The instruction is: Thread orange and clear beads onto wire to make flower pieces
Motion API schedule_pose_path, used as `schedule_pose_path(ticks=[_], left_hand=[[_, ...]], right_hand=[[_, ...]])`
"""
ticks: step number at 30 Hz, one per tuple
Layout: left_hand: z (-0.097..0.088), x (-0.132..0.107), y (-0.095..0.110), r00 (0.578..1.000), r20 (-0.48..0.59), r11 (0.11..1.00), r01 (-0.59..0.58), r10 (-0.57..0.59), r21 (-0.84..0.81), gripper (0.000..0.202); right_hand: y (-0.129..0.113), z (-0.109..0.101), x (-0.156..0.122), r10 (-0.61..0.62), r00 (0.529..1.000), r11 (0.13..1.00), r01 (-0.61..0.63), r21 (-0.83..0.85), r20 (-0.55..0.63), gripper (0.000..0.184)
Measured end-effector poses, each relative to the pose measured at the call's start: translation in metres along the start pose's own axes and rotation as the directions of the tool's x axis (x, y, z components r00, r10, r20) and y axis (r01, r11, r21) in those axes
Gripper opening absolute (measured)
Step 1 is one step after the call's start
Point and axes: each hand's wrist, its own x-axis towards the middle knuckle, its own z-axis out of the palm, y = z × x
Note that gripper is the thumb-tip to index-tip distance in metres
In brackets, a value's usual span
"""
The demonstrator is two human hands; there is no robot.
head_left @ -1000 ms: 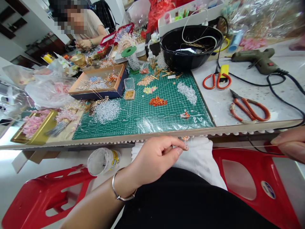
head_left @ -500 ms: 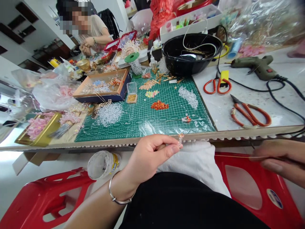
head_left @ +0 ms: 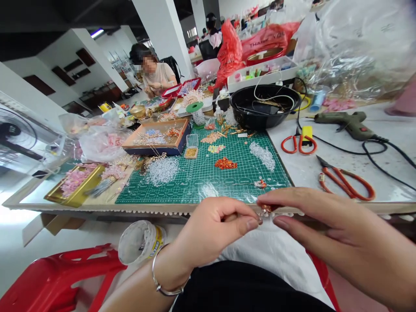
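In the head view my left hand (head_left: pixel 224 229) pinches a small beaded piece (head_left: pixel 265 211), clear and orange, between thumb and forefinger, just in front of the table edge. My right hand (head_left: pixel 328 229) reaches in from the right, its forefinger above the piece and its thumb below, with a gap between the tips. Whether the forefinger touches the beads I cannot tell. Behind them a green cutting mat (head_left: pixel 195 184) carries a pile of orange sequins (head_left: pixel 225 163), clear beads (head_left: pixel 164 170), more clear beads (head_left: pixel 262 156) and another small beaded piece (head_left: pixel 260 183).
To the right lie red-handled pliers (head_left: pixel 346 178), red-handled scissors (head_left: pixel 299 143) and a glue gun (head_left: pixel 347 124) with its cord. A black basin (head_left: pixel 264 121), a shallow box (head_left: pixel 178 149) and a gold tray (head_left: pixel 91 190) stand around the mat. A co-worker (head_left: pixel 159 78) sits across the table.
My right hand has come in from the far right to the beaded piece; the thin strand it held out there no longer shows. The view has tilted up, showing more of the room.
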Motion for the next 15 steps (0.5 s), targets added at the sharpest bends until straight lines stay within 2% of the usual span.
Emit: schedule_pose_path(ticks=[3,5,8,12,15], left_hand=[[0.001,0.0,0.002,1.0,0.002,0.997,-0.001,0.001,-0.071,0.024],[0.0,-0.001,0.002,1.0,-0.009,0.991,-0.008,0.007,-0.132,0.024],[-0.001,-0.001,0.002,0.998,-0.053,0.973,-0.05,0.039,-0.224,0.018],[-0.002,-0.001,-0.002,0.988,-0.128,0.95,-0.116,0.081,-0.29,0.014],[-0.005,-0.002,-0.006,0.968,-0.237,0.901,-0.177,0.087,-0.395,0.012]], right_hand=[[-0.011,0.017,0.012,0.136,0.99,0.977,-0.139,0.163,0.03,0.024],[-0.007,0.021,0.011,0.216,0.975,0.942,-0.221,0.252,0.045,0.027],[0.002,0.025,0.006,0.268,0.962,0.904,-0.27,0.332,0.051,0.031],[0.01,0.026,0.003,0.292,0.956,0.901,-0.287,0.324,0.037,0.037],[0.012,0.021,0.0,0.213,0.974,0.965,-0.199,0.17,-0.072,0.034]])
